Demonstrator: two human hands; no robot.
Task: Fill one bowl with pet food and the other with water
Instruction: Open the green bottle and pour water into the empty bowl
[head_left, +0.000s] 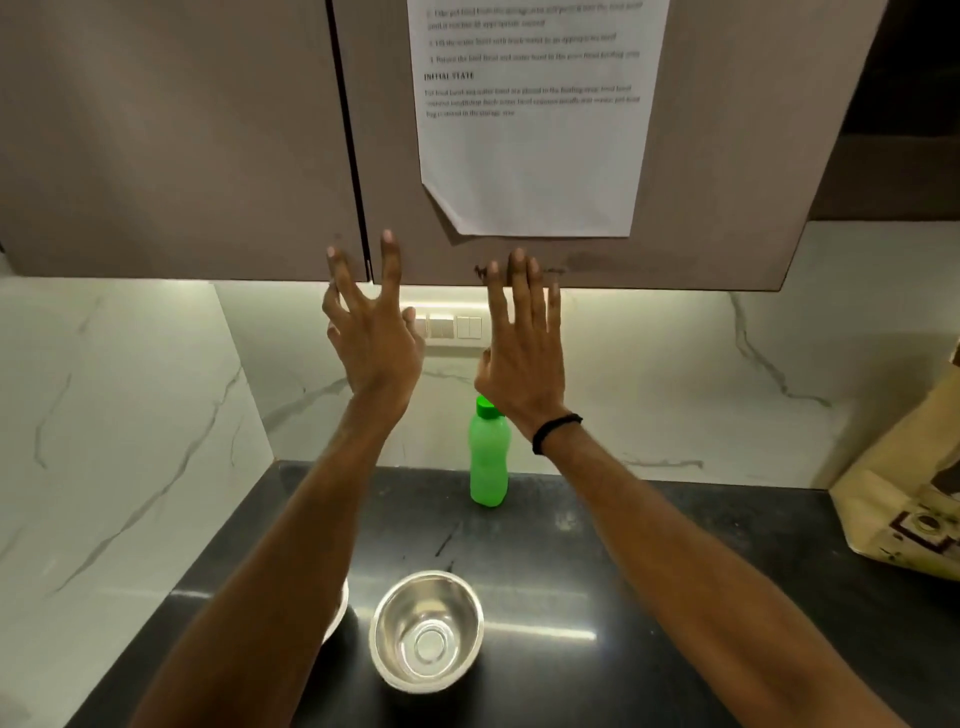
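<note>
Both hands are raised in front of me, well above the counter (649, 561). Neither holds anything.

Left hand (371, 332): fingers spread wide and slightly bent, released. The tips reach the seam between the two cabinet doors (182, 156) at 12 o'clock. I cannot tell whether they touch.

Right hand (524, 353): fingers straight and close together, released. The tips overlap the lower edge of the right-hand door. Contact cannot be told. There is a black wristband (556, 431) on this wrist.

Steel bowl (426, 631): upright on the dark counter at 6 o'clock from both hands, between the two forearms and well apart from all fingers. Its inside shows only bare metal.

Second bowl (337, 613): only a pale sliver of rim shows at 9 o'clock of the steel bowl; the rest is hidden behind the left forearm.

Green bottle (488, 457): upright with its cap on, at 12 o'clock of the steel bowl, against the marble wall. The right wrist covers part of the cap in this view.

Paper bag (909, 509): on the counter at 3 o'clock, cut off by the frame edge.

A printed sheet of paper (535, 130) hangs on the right-hand door, above the right fingertips. Wall switches (457, 327) show between the hands.
</note>
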